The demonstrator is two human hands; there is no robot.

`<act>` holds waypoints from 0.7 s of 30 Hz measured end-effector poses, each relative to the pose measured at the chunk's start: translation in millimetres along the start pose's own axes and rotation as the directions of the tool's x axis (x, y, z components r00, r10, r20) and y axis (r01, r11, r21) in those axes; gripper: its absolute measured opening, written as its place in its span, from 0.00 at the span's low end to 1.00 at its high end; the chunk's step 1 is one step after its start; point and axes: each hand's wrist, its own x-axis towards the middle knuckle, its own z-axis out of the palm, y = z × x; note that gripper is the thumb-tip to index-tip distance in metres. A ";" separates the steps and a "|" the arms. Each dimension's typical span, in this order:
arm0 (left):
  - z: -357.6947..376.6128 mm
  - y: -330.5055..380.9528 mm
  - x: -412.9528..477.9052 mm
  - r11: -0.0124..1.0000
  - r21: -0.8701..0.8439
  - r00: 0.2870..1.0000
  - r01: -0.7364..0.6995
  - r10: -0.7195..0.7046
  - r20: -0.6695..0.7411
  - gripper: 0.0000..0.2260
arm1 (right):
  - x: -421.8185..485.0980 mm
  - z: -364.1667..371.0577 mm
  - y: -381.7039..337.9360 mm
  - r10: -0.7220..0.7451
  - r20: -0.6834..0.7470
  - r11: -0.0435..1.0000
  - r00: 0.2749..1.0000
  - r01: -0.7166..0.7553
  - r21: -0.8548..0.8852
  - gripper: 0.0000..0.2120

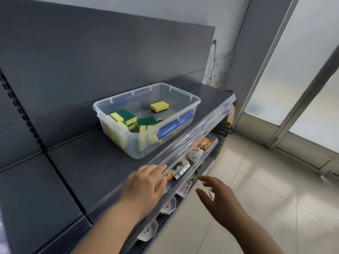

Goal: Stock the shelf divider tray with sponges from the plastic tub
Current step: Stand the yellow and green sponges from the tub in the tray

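Top shelf, tub part full, both hands low at the near edge, no sponge in hand.

The grey shelf [82, 171] carried the plastic tub [194, 99] at its right, close behind the clear edge strip [201, 129], probably so it stayed in easy reach. No divider tray could be made out. The left hand [145, 184] rested on the near edge of the shelf, fingers close together and draped over the strip, likely steadying; it pinched nothing visible. The right hand [218, 197] hovered off the shelf to the right, fingers spread, holding nothing. The sponges [128, 118] were piled in the tub's near left corner, and one yellow sponge [159, 106] lay apart toward the far right. Judged: picking had yet to start.
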 end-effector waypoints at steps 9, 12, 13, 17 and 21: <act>-17.6 -39.9 151.2 0.998 0.041 0.979 -0.042 0.049 -0.197 0.17 | 151.1 -62.7 -7.8 -0.149 -0.140 0.988 0.979 0.152 0.012 0.18; -17.0 -57.8 166.2 0.998 0.064 0.982 0.018 -0.006 -0.188 0.16 | 178.9 -57.6 -4.8 -0.201 -0.105 0.977 0.974 0.207 0.044 0.18; -16.4 -63.7 169.0 0.996 0.074 0.984 0.042 -0.029 -0.176 0.17 | 189.6 -55.9 -4.8 -0.226 -0.089 0.972 0.970 0.230 0.038 0.19; -13.0 -85.5 181.0 0.976 0.117 0.968 0.182 -0.157 -0.197 0.16 | 250.3 -54.7 -8.4 -0.357 -0.103 0.932 0.928 0.362 0.026 0.17; -11.0 -101.8 193.0 0.930 0.081 0.914 0.357 -0.331 -0.233 0.18 | 327.9 -57.5 -18.1 -0.479 -0.060 0.874 0.876 0.482 0.055 0.16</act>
